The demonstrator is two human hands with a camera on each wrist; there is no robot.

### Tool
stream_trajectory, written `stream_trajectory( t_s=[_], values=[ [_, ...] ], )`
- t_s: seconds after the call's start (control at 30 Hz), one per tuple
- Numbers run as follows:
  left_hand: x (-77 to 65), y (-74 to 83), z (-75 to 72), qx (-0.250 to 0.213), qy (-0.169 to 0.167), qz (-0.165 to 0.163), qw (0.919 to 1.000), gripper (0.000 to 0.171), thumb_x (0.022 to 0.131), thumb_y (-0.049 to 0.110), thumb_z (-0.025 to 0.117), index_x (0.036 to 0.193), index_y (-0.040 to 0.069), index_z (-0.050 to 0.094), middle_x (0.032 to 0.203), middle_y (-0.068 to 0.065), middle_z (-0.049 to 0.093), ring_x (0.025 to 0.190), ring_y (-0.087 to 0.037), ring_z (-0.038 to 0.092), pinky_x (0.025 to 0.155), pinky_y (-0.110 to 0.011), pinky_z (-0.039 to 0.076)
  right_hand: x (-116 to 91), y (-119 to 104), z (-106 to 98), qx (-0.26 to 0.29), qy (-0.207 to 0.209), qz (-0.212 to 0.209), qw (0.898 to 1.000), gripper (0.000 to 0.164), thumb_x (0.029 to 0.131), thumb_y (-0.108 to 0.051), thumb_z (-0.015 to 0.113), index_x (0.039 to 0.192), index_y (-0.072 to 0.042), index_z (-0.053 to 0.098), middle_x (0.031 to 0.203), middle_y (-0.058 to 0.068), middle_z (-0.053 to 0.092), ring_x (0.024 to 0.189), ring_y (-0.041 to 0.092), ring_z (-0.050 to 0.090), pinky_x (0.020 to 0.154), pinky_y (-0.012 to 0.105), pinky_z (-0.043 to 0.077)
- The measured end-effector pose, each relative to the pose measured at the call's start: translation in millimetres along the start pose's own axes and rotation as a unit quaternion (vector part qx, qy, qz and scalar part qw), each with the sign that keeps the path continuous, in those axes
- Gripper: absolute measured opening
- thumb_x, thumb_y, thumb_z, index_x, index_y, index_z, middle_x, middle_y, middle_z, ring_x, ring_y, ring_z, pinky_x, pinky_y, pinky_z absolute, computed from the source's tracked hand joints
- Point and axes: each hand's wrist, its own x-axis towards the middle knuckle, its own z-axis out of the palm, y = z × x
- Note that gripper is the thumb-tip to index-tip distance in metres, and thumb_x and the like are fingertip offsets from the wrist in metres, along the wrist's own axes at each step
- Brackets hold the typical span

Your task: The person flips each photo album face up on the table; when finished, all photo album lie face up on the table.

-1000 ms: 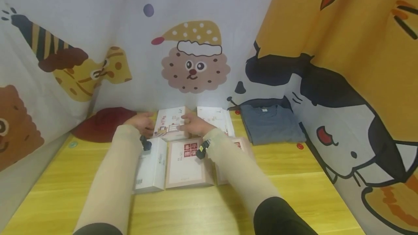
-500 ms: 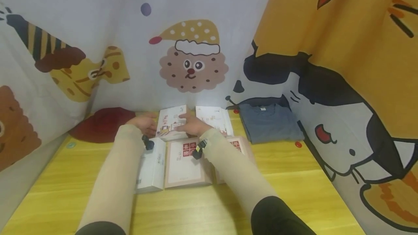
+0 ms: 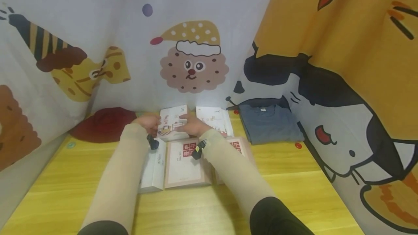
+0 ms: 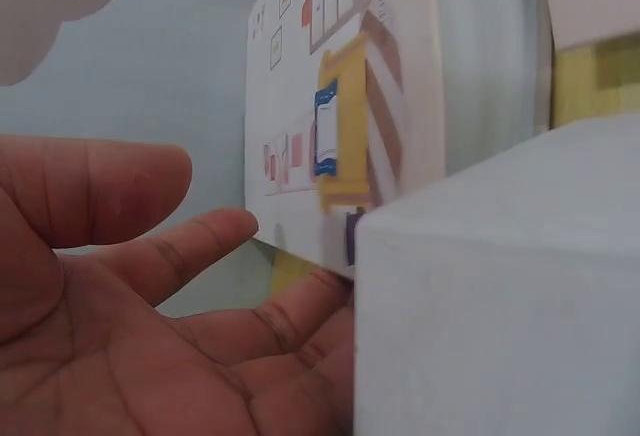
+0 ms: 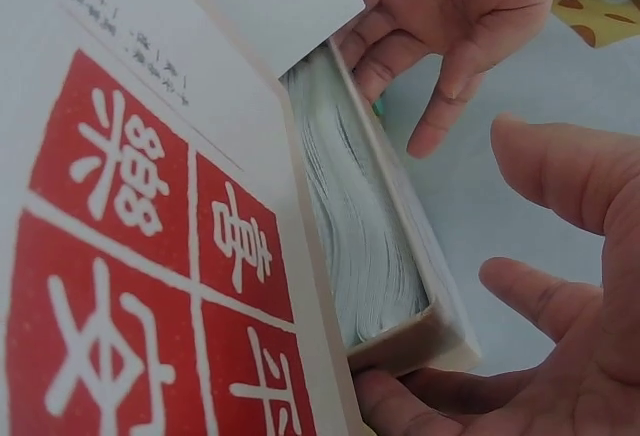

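A thick book (image 3: 171,119) with a white illustrated cover lies flat in the back row on the table. My left hand (image 3: 148,122) is at its left side. In the left wrist view, fingertips (image 4: 325,286) reach its near lower edge, while the thumb stands apart. My right hand (image 3: 193,124) is at the book's right side. In the right wrist view, its thumb and forefinger (image 5: 530,291) are spread clear of the book, and the lower fingers lie by its corner. Wavy page edges (image 5: 360,236) show between the covers there.
In front lie a white block-like book (image 3: 155,166), a pink-bordered book (image 3: 186,166) with red square characters, and a similar one (image 3: 240,146) partly under my right arm. White books (image 3: 212,119) lie behind. A dark red hat (image 3: 107,124) is left, a folded grey-blue T-shirt (image 3: 271,124) right.
My left hand has moved right, closing the gap to the illustrated book's left side. The right hand stays nearly in place beside the book.
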Motion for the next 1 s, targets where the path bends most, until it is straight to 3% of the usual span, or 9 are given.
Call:
stream_trajectory(
  t_s=[0.1,0.23,0.4,0.57,0.77,1.0],
  values=[
    [2.8,0.2,1.1,0.002,0.011,-0.005,0.9999,0.066,0.11,0.007,0.031,0.168,0.002,0.001,0.168,-0.035,0.02,0.153,-0.049,0.033,0.124,-0.059,0.035,0,0,1,-0.008,-0.003,-0.005,1.0,0.079,0.094,-0.046,0.075,0.163,-0.027,0.041,0.162,0.008,0.049,0.124,0.028,0.062,0.106,0.046,0.054],
    [6.0,-1.6,1.8,0.01,0.039,-0.013,0.9991,0.064,0.11,0.007,0.038,0.169,0.004,0.013,0.169,-0.029,0.024,0.152,-0.043,0.037,0.124,-0.054,0.037,1,0,2,-0.026,0.001,-0.02,0.999,0.079,0.094,-0.043,0.076,0.163,-0.024,0.041,0.162,0.01,0.048,0.128,0.027,0.06,0.112,0.046,0.05],
    [10.7,-4.6,0.5,0.029,0.045,-0.009,0.9985,0.065,0.108,0.007,0.039,0.168,0.003,0.016,0.166,-0.03,0.031,0.148,-0.042,0.042,0.12,-0.05,0.043,2,0,3,-0.02,0.003,-0.019,1.0,0.079,0.094,-0.04,0.077,0.162,-0.022,0.041,0.161,0.011,0.049,0.127,0.028,0.061,0.111,0.046,0.051],
    [13.7,-6.3,-2.3,0.05,0.062,-0.022,0.9966,0.067,0.106,0.006,0.042,0.168,0.006,0.019,0.17,-0.026,0.025,0.152,-0.041,0.035,0.122,-0.051,0.04,5,-1,4,-0.022,-0.005,-0.023,0.999,0.077,0.095,-0.037,0.077,0.162,-0.022,0.042,0.163,0.011,0.047,0.133,0.029,0.058,0.115,0.047,0.048],
    [10.3,-6.4,-4.0,0.049,0.05,-0.017,0.9974,0.067,0.106,0.003,0.04,0.169,0.005,0.016,0.168,-0.029,0.025,0.149,-0.042,0.037,0.121,-0.051,0.042,2,-3,4,-0.046,-0.002,-0.036,0.998,0.075,0.096,-0.038,0.075,0.162,-0.022,0.042,0.164,0.01,0.046,0.138,0.029,0.055,0.119,0.048,0.044],
    [2.0,-3.1,-0.7,0.024,0.031,0.006,0.9992,0.07,0.105,0.0,0.042,0.169,0.009,0.016,0.167,-0.029,0.028,0.15,-0.043,0.037,0.124,-0.053,0.037,4,1,2,-0.031,-0.003,-0.025,0.999,0.076,0.096,-0.035,0.075,0.163,-0.024,0.041,0.165,0.009,0.044,0.143,0.031,0.051,0.122,0.05,0.04]
  ],
)
